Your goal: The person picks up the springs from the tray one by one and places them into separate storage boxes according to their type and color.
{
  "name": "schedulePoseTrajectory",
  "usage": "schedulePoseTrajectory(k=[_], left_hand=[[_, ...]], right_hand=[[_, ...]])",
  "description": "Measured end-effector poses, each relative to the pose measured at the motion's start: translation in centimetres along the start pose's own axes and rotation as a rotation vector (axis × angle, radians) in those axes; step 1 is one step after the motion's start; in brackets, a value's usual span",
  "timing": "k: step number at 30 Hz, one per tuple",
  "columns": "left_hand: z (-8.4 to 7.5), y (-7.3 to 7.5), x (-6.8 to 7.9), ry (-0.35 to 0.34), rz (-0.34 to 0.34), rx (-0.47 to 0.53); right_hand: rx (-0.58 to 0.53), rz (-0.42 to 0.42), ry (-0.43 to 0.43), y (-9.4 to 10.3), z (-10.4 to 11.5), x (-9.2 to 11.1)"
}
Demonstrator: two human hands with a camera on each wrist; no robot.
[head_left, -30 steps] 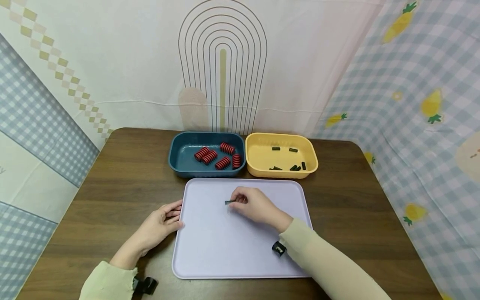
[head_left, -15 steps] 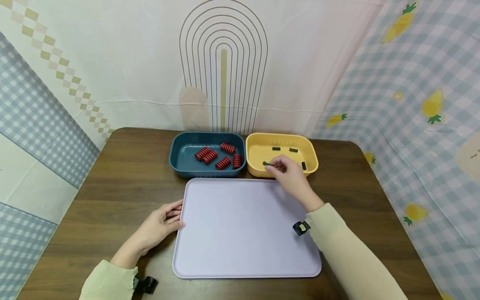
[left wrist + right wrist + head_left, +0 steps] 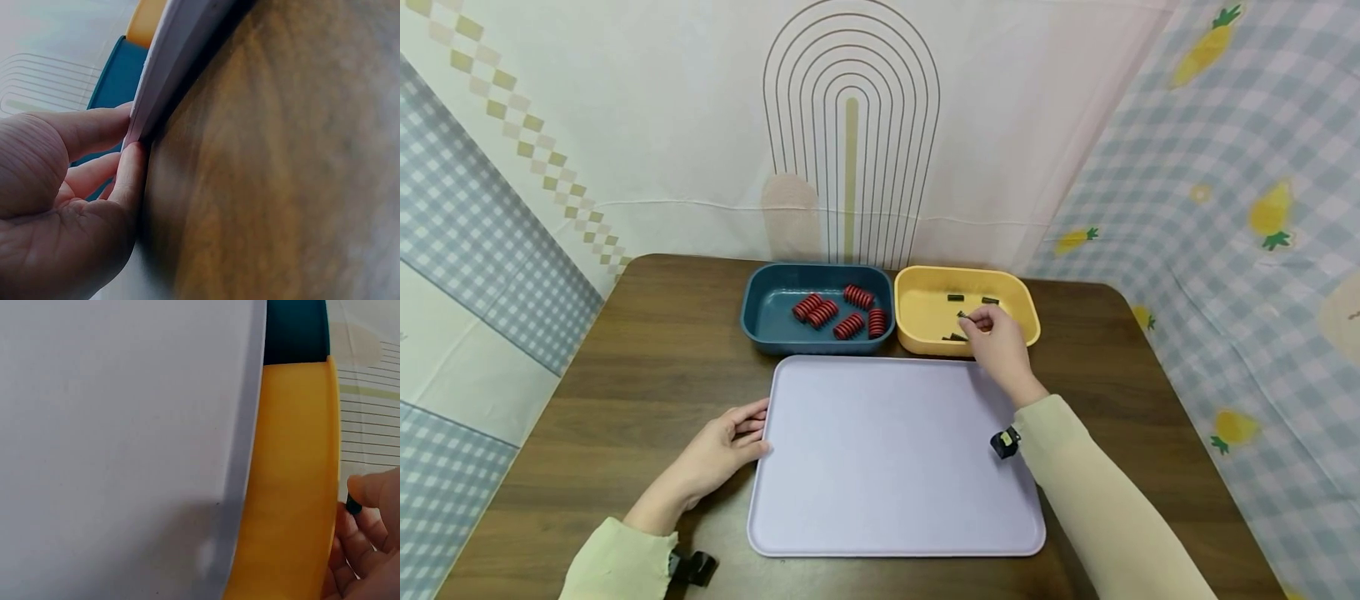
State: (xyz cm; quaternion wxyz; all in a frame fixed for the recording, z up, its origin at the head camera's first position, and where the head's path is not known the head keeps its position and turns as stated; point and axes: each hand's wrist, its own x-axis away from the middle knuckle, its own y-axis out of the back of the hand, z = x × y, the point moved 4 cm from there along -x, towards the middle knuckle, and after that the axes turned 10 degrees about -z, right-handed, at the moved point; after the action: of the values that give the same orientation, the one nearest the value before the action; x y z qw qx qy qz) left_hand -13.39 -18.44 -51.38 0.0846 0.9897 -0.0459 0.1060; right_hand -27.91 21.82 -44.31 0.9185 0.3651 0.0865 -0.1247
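Observation:
My right hand reaches over the yellow bin and pinches a small dark green spring between thumb and fingers. In the right wrist view the same spring shows at the fingertips, just above the bin's rim. Several more dark springs lie in the yellow bin, some hidden by the hand. The fingers and thumb of my left hand rest against the left edge of the pale lilac tray. In the left wrist view, fingertips touch the tray's rim.
Left of the yellow bin, and beside it, stands a dark teal bin holding several red springs. Both bins sit behind the tray on a brown wooden table. Patterned cloth hangs behind and at the sides.
My right hand has moved from above the tray, back and right, to the yellow bin, with a small spring at its fingertips throughout. My left hand has stayed at the tray's edge.

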Motion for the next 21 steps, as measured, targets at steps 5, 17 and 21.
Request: schedulePoseTrajectory(k=[5, 17, 21], left_hand=[[-0.1, -0.1, 0.1, -0.010, 0.009, 0.006], [-0.1, -0.4, 0.1, -0.005, 0.010, 0.013], [0.0, -0.5, 0.0, -0.005, 0.006, 0.012]], right_hand=[[0.062, -0.024, -0.050, -0.1, -0.8, -0.3], [0.108, -0.030, -0.040, -0.1, -1.5, -0.3], [0.123, -0.051, 0.008, 0.2, -1.7, -0.2]])
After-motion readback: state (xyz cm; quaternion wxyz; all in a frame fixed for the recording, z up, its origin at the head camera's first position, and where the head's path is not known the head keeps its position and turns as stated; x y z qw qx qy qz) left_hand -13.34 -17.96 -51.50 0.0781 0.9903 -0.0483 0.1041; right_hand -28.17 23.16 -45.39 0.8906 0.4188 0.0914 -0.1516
